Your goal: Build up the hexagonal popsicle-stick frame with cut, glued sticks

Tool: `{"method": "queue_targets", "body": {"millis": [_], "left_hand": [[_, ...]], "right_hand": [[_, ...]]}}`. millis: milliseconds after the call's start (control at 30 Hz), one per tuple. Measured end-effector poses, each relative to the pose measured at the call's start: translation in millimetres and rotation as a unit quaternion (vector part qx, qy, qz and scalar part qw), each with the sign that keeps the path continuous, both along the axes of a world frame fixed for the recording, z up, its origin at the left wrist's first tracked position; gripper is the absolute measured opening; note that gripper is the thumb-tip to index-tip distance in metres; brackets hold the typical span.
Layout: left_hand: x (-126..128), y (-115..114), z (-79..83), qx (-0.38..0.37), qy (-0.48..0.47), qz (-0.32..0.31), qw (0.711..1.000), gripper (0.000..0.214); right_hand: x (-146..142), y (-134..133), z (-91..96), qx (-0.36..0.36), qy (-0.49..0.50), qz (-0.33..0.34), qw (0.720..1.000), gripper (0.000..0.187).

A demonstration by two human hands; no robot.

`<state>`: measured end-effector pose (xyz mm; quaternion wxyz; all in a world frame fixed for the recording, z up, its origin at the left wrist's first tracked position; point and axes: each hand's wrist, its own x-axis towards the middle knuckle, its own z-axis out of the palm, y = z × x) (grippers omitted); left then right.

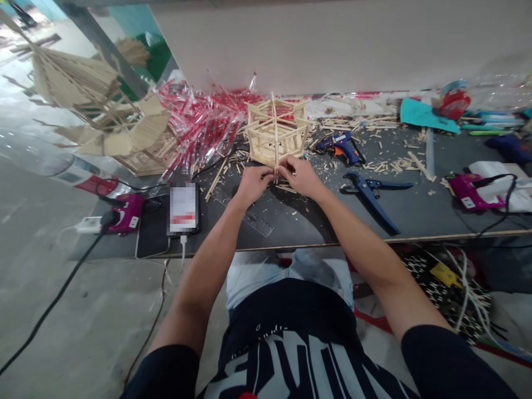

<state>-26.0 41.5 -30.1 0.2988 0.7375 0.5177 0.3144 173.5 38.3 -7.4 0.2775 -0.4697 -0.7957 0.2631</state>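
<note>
A small six-sided frame of thin wooden sticks stands on the dark table, with crossing sticks over its top. My left hand pinches at its near corner, thumb and forefinger pressed together by an upright stick. At the same corner my right hand is closed too, its fingertips against the stick's lower end. The fingertips of both hands nearly meet, so the exact hold is partly hidden. Beneath my left wrist lies a clear ruler. To the right of my hands are a blue glue gun and a blue cutter.
Red and clear plastic wrappers heap up behind on the left, beside a larger stick model. A phone and a magenta power strip sit at the left. Stick scraps litter the table. Another magenta strip is at right.
</note>
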Motion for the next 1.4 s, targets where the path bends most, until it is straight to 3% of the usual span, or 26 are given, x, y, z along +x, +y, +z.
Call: {"method": "queue_targets", "body": {"millis": [300, 800, 1167, 1400], "left_hand": [[0.3, -1.1, -5.8, -0.015, -0.049, -0.008, 0.999, 0.021], [3.1, -3.8, -6.1, -0.098, -0.178, -0.001, 0.979, 0.005], [1.7, -5.8, 0.9, -0.090, -0.157, -0.003, 0.983, 0.008], [1.8, -3.1, -4.1, -0.105, -0.182, 0.002, 0.978, 0.005]], "right_hand": [[3.1, 2.5, -15.2, 0.053, 0.071, 0.023, 0.996, 0.021], [-1.1, -0.3, -14.9, 0.013, 0.097, 0.019, 0.995, 0.012], [-1.1, 1.0, -17.7, 0.007, 0.109, 0.004, 0.994, 0.015], [-1.5, 0.1, -16.2, -0.016, 0.118, -0.014, 0.993, 0.015]]}}
